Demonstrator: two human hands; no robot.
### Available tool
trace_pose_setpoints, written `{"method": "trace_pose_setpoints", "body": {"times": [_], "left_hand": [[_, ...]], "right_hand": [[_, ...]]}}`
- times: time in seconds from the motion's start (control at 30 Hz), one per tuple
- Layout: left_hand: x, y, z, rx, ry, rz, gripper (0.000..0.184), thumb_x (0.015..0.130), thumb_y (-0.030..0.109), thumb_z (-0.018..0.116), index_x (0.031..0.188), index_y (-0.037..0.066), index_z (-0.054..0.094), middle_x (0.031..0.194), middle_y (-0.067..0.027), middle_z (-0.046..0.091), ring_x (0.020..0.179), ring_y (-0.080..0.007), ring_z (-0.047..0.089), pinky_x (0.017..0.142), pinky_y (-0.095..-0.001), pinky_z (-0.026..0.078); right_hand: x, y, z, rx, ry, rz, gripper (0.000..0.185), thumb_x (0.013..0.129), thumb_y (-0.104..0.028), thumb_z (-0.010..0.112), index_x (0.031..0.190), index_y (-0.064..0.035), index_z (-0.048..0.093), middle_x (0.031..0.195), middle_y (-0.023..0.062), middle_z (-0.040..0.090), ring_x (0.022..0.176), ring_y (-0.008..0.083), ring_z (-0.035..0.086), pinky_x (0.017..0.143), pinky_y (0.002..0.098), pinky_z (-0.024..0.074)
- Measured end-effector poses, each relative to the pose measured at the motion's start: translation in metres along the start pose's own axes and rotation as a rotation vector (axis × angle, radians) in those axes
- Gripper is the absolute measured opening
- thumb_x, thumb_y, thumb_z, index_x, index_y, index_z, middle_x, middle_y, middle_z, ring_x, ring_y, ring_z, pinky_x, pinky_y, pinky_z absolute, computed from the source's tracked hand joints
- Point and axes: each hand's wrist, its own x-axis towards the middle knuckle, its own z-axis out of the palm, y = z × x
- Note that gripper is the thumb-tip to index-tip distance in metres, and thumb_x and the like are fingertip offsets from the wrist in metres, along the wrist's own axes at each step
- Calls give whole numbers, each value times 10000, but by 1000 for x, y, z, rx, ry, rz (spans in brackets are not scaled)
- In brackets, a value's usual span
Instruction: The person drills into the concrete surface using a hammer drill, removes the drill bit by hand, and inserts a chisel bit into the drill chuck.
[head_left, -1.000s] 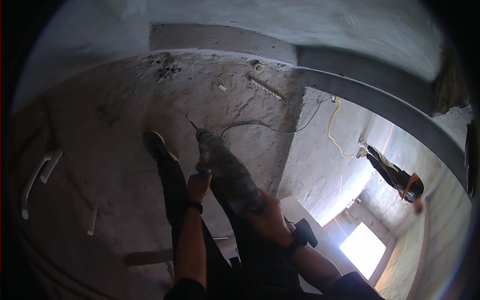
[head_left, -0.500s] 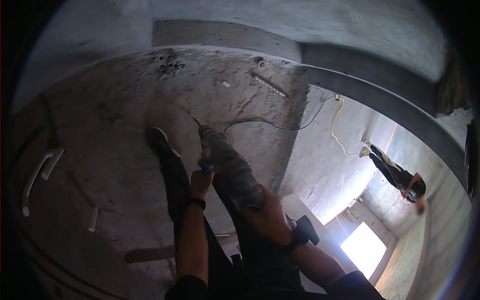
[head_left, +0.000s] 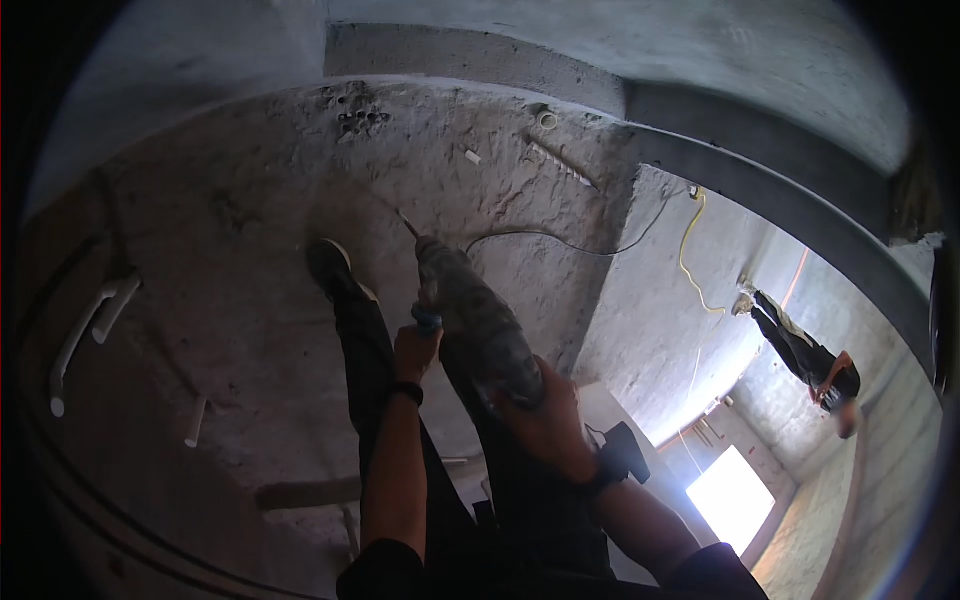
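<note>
A large, dusty rotary hammer drill (head_left: 480, 315) runs diagonally through the middle of the head view. Its thin bit (head_left: 408, 224) points away from me at the rough concrete surface; whether the tip touches it I cannot tell. My left hand (head_left: 416, 348) is closed around the blue-tinted side handle (head_left: 427, 318). At the back of the drill, my right hand (head_left: 552, 425) wraps the rear grip, and the fingers on its far side are hidden. A dark cable (head_left: 545, 235) curves from near the drill's front towards a yellow cord (head_left: 687, 250).
My shoe (head_left: 328, 268) stands left of the bit. White pipe pieces (head_left: 75, 350) stick out at left. A cluster of holes (head_left: 362, 122) and a ring-shaped pipe end (head_left: 547, 120) lie farther off. Another person (head_left: 805, 350) stands at right, near a bright opening (head_left: 730, 495).
The view has shifted slightly, so most things sit a little farther right and higher in the picture. Both hands keep their hold on the drill.
</note>
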Motion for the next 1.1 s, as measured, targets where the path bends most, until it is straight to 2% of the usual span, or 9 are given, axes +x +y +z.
{"method": "trace_pose_setpoints", "body": {"times": [0.13, 0.2, 0.43, 0.47, 0.53, 0.6, 0.8, 1.03, 1.1], "left_hand": [[6, -3, 2, 83, -43, 80, 432, 841, 420, 653, 708, 12, 705, 704, -206, 697, 762, -403, 704, 728, -490, 528], [4, 1, 0, 45, -74, -36, 416, 838, 406, 657, 717, 11, 708, 701, -202, 696, 764, -396, 708, 727, -486, 531], [12, -17, 9, 27, -56, -2, 382, 835, 386, 652, 723, 26, 714, 702, -195, 698, 759, -394, 707, 726, -485, 537], [16, -26, 15, 276, -49, 202, 370, 834, 378, 656, 722, 31, 714, 709, -196, 699, 759, -399, 702, 728, -489, 538], [16, -29, 17, 523, -41, 405, 357, 833, 370, 660, 721, 35, 714, 716, -198, 700, 758, -404, 698, 730, -493, 540], [16, -30, 18, 255, -24, 251, 351, 842, 355, 660, 720, 29, 705, 738, -206, 703, 775, -416, 690, 730, -508, 537], [7, -2, 1, 8, -42, 36, 396, 830, 383, 666, 750, -3, 700, 761, -226, 703, 835, -426, 688, 752, -514, 531], [8, -4, 7, -70, -100, -81, 428, 829, 417, 676, 776, -7, 711, 787, -251, 700, 860, -439, 685, 770, -515, 526], [8, -15, 13, -61, -75, 26, 423, 837, 418, 674, 777, 0, 710, 782, -241, 701, 854, -432, 687, 769, -514, 529]], "right_hand": [[2, -2, -1, 13, -19, 2, 432, 830, -277, 759, 1132, 12, 648, 885, 274, 698, 954, 437, 689, 775, 448, 548], [2, -2, 0, 19, -28, 8, 412, 836, -272, 752, 1118, 10, 649, 879, 276, 696, 950, 444, 685, 769, 452, 547], [5, -13, -2, 40, -29, -12, 376, 843, -265, 745, 1084, 7, 648, 858, 273, 692, 934, 455, 678, 755, 460, 543], [5, -14, -2, 25, -21, -33, 369, 843, -264, 745, 1076, 5, 648, 850, 271, 691, 927, 457, 677, 750, 461, 544], [5, -15, -2, 9, -13, -54, 362, 844, -263, 744, 1069, 4, 648, 843, 270, 689, 920, 459, 676, 745, 462, 544], [6, -16, -2, 9, -18, -60, 357, 844, -263, 747, 1058, 5, 648, 833, 269, 686, 919, 462, 671, 738, 462, 546], [9, -17, 0, -1, -9, -53, 391, 846, -277, 756, 1074, 20, 642, 848, 271, 694, 943, 460, 673, 750, 462, 548], [11, -22, 1, -73, -55, -40, 408, 862, -292, 745, 1103, 20, 640, 882, 279, 698, 954, 453, 687, 768, 470, 545], [9, -21, 4, -35, -79, -23, 432, 859, -315, 747, 1118, 14, 640, 908, 281, 699, 968, 455, 686, 794, 471, 540]]}}
